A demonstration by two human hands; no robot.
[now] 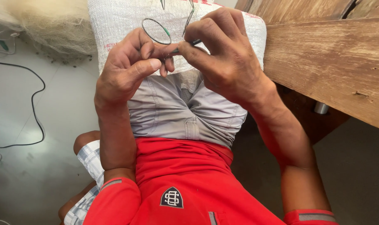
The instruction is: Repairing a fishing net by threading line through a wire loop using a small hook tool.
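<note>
My left hand (129, 68) and my right hand (225, 58) meet above my lap and both pinch a thin dark-green wire (167, 33). The wire curls into a small round loop just above my left fingers, and more strands of it rise past the top edge. My left thumb and fingers close on the wire at the base of the loop. A short straight piece of the wire sits between my right thumb and forefinger. Behind the hands a white woven sack (118, 21) lies over my knees, above my grey shorts (164, 108).
A pile of pale fishing net (51, 25) lies on the floor at the top left. A black cable (35, 104) snakes across the grey floor on the left. A wooden plank surface (331, 58) with a metal leg (321, 107) stands close on the right.
</note>
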